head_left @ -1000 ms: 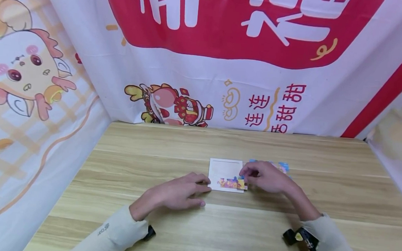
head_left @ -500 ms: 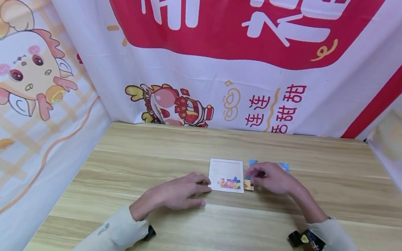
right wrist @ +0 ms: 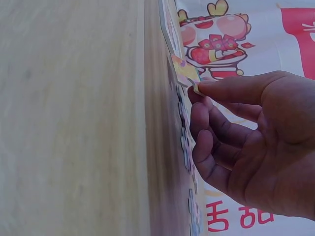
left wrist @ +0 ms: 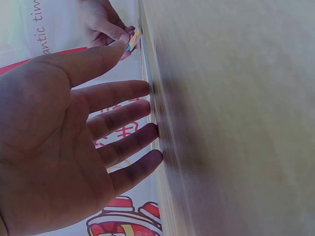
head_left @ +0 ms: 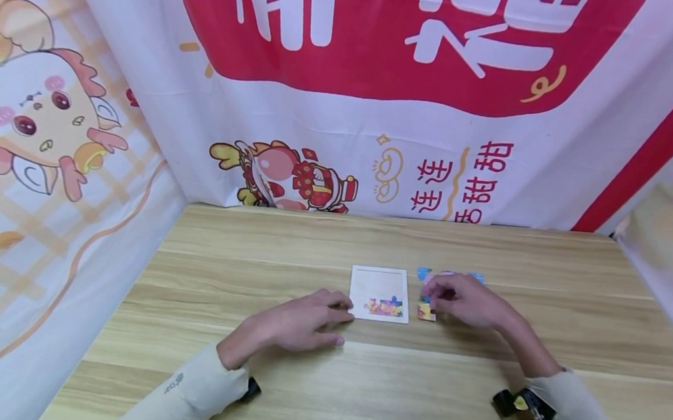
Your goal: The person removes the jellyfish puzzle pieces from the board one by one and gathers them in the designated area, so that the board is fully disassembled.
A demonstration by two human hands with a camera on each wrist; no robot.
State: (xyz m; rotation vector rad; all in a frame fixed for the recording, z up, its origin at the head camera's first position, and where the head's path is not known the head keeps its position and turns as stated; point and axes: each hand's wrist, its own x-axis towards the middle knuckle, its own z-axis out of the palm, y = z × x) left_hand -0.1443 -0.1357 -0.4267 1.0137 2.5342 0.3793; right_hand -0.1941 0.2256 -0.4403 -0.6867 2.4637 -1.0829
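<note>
A yellow jigsaw puzzle piece (head_left: pixel 426 311) is pinched between thumb and forefinger of my right hand (head_left: pixel 463 300), just right of the white puzzle tray (head_left: pixel 375 281). In the right wrist view the held piece (right wrist: pixel 183 70) is tilted up off the table, its flat edge outward. Several joined pink, purple and yellow pieces (head_left: pixel 385 306) lie in the tray's lower part. My left hand (head_left: pixel 304 319) lies at the tray's left edge, fingertips right at its rim. The left wrist view shows its fingers (left wrist: pixel 125 128) extended and spread, holding nothing.
Loose blue and pink puzzle pieces (head_left: pixel 476 278) lie beyond and partly under my right hand. A printed cloth (head_left: pixel 344 118) hangs along the back edge of the wooden table (head_left: pixel 251 243), with more cloth at both sides.
My right hand has drawn the yellow piece away from the tray's lower right corner, moving right to beside the tray. The left hand and the joined pieces have stayed put.
</note>
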